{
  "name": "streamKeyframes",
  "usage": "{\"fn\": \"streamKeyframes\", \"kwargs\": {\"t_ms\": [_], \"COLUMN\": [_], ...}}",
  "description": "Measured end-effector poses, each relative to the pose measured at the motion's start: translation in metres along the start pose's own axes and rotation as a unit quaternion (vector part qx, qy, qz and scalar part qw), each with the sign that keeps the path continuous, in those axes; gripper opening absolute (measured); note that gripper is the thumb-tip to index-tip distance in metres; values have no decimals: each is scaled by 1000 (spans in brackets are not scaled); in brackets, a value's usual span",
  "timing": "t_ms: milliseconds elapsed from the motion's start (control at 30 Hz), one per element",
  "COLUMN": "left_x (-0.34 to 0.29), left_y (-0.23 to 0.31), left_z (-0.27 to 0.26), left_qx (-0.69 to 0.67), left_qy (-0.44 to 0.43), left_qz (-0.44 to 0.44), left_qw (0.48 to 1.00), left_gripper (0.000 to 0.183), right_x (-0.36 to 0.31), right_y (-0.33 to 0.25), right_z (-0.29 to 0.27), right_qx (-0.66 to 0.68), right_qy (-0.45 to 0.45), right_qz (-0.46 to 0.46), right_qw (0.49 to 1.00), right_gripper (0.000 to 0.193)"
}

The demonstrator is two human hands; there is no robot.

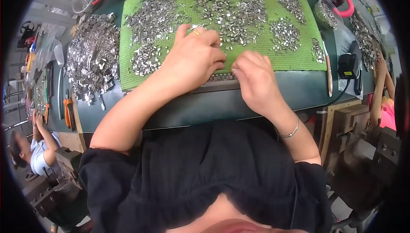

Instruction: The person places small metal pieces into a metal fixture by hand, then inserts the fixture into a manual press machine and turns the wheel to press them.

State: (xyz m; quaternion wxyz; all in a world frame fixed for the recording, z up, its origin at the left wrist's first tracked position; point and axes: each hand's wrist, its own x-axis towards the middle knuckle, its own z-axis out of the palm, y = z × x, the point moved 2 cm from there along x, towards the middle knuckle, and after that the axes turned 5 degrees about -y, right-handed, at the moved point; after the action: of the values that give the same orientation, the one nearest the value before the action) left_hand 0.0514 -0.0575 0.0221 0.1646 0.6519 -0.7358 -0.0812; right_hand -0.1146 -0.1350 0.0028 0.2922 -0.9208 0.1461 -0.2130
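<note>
My left hand (194, 57) is over the near middle of a green textured mat (252, 60), fingers curled and fingertips drawn together. Close beside it, my right hand (257, 81) has thumb and fingers pinched. What either hand grips, if anything, is too small and hidden to make out. Below the fingertips, a row of small metal links (222, 78) lies along a narrow metal bar (215, 87) at the mat's near edge. Several piles of small silvery metal pieces (156, 17) are spread over the mat, flat pieces and short pins among them.
Left of the mat is a large heap of linked metal strips (94, 49), with orange-handled pliers (68, 109) nearby. To the right are a clear tub of parts (326, 13), a stick-like tool (328, 70) and a black power adapter (349, 66). Co-workers sit at both sides.
</note>
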Motion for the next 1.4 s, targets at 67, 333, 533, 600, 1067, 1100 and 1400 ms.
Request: {"fn": "streamKeyframes", "kwargs": {"t_ms": [67, 333, 533, 600, 1067, 1100, 1400], "left_x": [2, -27, -40, -38, -17, -25, -53], "left_y": [2, 10, 20, 19, 5, 8, 16], "left_z": [3, -4, 4, -1, -8, -6, 4], "left_qx": [19, -125, -129, -119, -38, -37, -83], "left_qy": [-7, 41, 91, 83, 30, 27, 71], "left_qz": [0, -81, -91, -91, -81, -81, -66], "left_qw": [1000, 988, 983, 985, 996, 996, 992], "left_gripper": [11, 17, 24, 21, 13, 13, 29], "right_x": [-1, 1, -13, -19, 6, 12, 36], "right_y": [-2, -3, -1, -2, 10, 12, 9], "right_z": [1, 11, 5, 1, -10, -7, 6], "right_qx": [-12, -53, -100, -134, -43, -49, -129], "right_qy": [3, 30, 24, 7, -7, -3, -64], "right_qz": [-12, -61, -120, -136, -80, -71, -8], "right_qw": [1000, 996, 988, 982, 996, 996, 990], "right_gripper": [5, 7, 17, 24, 24, 17, 7]}}
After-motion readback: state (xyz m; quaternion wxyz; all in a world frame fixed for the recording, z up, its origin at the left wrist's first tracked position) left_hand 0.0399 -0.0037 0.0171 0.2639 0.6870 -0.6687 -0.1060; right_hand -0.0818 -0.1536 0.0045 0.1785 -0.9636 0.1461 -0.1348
